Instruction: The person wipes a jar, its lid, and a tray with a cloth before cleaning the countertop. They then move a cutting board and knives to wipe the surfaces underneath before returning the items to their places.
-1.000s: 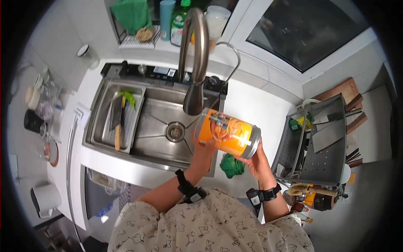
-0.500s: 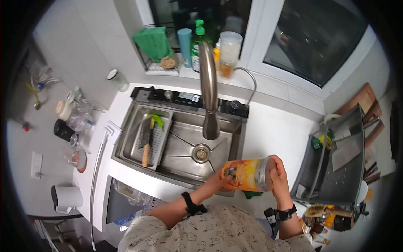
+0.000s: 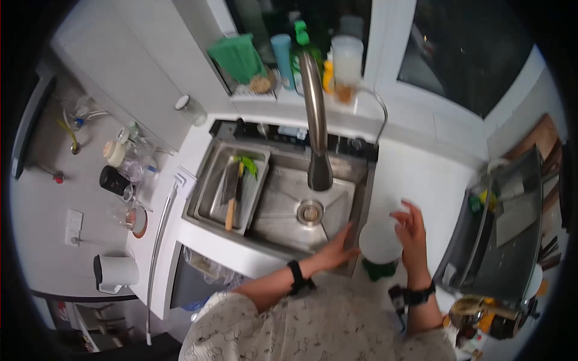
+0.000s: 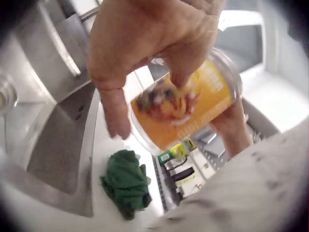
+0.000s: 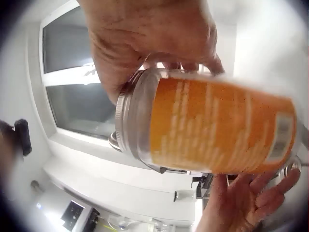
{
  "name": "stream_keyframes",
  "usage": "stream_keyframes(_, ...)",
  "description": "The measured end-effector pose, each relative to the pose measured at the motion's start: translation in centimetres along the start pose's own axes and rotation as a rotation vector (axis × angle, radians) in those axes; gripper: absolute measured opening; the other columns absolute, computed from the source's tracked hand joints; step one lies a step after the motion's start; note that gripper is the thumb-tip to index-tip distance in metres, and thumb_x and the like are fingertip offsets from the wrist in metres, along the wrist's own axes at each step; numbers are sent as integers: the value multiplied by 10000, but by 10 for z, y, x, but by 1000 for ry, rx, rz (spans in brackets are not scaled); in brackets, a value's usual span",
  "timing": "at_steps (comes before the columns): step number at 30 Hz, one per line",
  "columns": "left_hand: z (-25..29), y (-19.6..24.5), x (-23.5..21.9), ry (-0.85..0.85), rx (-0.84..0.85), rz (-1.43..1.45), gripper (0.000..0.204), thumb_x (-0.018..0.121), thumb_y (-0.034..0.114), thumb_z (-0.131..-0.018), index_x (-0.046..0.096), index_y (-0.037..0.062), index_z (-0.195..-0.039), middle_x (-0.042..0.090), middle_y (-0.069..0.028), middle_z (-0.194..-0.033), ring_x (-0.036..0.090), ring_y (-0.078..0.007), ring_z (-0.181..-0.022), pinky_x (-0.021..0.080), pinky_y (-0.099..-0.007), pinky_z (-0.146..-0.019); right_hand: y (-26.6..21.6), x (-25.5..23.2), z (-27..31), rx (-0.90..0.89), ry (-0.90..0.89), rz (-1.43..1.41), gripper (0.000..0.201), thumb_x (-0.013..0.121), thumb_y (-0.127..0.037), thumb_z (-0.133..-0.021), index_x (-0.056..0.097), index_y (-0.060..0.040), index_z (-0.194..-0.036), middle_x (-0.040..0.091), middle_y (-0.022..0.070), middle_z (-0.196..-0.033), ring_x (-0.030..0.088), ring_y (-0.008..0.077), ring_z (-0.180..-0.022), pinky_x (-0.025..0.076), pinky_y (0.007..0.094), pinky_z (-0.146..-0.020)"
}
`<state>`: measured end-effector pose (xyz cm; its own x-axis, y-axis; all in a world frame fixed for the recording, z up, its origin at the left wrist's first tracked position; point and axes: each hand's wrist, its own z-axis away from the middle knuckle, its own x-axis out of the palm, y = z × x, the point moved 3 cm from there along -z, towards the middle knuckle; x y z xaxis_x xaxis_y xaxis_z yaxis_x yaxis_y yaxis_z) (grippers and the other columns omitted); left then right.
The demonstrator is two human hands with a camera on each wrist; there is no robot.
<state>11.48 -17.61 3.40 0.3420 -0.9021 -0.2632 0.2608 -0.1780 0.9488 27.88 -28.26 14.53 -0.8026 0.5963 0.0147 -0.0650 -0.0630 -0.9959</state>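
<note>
A clear jar (image 5: 217, 130) with an orange label and a ridged metal lid (image 5: 124, 116) is held above the counter, right of the sink. In the head view its pale round end faces up. My right hand (image 3: 414, 240) grips the lid end, fingers round the far side. My left hand (image 3: 328, 256) is at the other end, fingers loosely spread beside the jar; its palm shows in the right wrist view. A crumpled green cloth (image 4: 125, 179) lies on the counter below the jar.
The steel sink (image 3: 280, 207) has a tall faucet (image 3: 316, 114) over it. A knife (image 3: 230, 201) and green peppers (image 3: 247, 165) lie in its perforated tray. At right stands a dark rack (image 3: 500, 240) with a cleaver. Bottles line the windowsill.
The jar has turned from lying sideways, label up, to showing its round end to the head camera. The left hand's fingers have loosened from its side. The head view has shifted left.
</note>
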Motion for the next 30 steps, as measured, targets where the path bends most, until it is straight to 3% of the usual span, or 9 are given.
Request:
stream_keyframes(4, -32, 68, 5, -222, 36, 582, 887, 635, 29, -767, 64, 28, -1445, 330, -130, -1372, 344, -200, -1275, 313, -345, -1059, 18, -11, -32, -89, 39, 92, 276, 453, -3, -900, 538, 4, -1162, 587, 70, -1128, 534, 144, -1073, 397, 265, -930)
stream_keyframes(7, -76, 42, 17, -140, 189, 369, 1000, 724, 70, -710, 46, 43, -1445, 265, -151, -1411, 288, -237, -1316, 275, -357, -1081, 28, -29, -53, -118, 127, 41, 244, 459, -46, -921, 554, -5, -1141, 607, 61, -1090, 540, 134, -1046, 394, 256, -917)
stream_keyframes(9, -87, 51, 11, 120, 244, -46, 1148, 816, 139, -621, 25, 72, -1450, 210, -179, -1433, 256, -282, -1337, 261, -373, -1090, 48, -39, -64, -113, 176, -73, 225, 472, -112, -940, 570, -12, -1116, 617, 60, -1067, 541, 127, -1030, 386, 246, -918)
stream_keyframes(14, -101, 57, 16, 149, 344, 9, 1170, 875, 211, -529, 128, 46, -1414, 270, -199, -1387, 307, -339, -1294, 294, -396, -1071, 60, -48, -58, -92, 235, -18, 236, 472, -130, -947, 566, -20, -1133, 595, 70, -1140, 535, 137, -1049, 385, 258, -934)
stream_keyframes(18, -107, 55, 15, 178, 403, -44, 1076, 883, 231, -516, 233, 31, -1350, 344, -194, -1315, 364, -355, -1228, 336, -407, -1033, 89, -80, -40, -13, 361, -388, 291, 569, -182, -903, 543, -55, -1164, 525, 117, -1209, 556, 212, -993, 429, 318, -880)
stream_keyframes(20, -107, 50, 19, 237, 420, -8, 1011, 881, 230, -515, 294, 65, -1323, 370, -163, -1299, 403, -332, -1204, 350, -406, -1019, 151, -108, -22, 190, 202, 875, 325, 669, -152, -811, 557, -60, -1102, 548, 126, -1027, 553, 226, -868, 460, 368, -756)
stream_keyframes(22, -109, 47, 22, 289, 524, -37, 1025, 874, 237, -530, 275, 68, -1344, 361, -172, -1305, 392, -340, -1211, 344, -414, -1024, 157, -81, 6, 41, 143, 1031, 310, 710, -100, -738, 577, -57, -1014, 518, 103, -878, 518, 226, -750, 448, 387, -654)
stream_keyframes(26, -104, 44, 24, 327, 544, -18, 1037, 863, 249, -553, 248, 66, -1368, 341, -181, -1319, 365, -348, -1232, 337, -422, -1029, 153, -87, 7, 125, 110, 984, 227, 684, -80, -761, 587, -35, -961, 542, 88, -899, 531, 198, -721, 453, 341, -659)
stream_keyframes(30, -109, 46, 20, 250, 471, 43, 1033, 841, 284, -576, 225, 45, -1370, 333, -182, -1325, 341, -348, -1249, 319, -447, -1045, 93, -132, -14, 100, 495, 670, 191, 658, -68, -789, 617, -25, -970, 595, 68, -891, 585, 144, -746, 458, 265, -691)
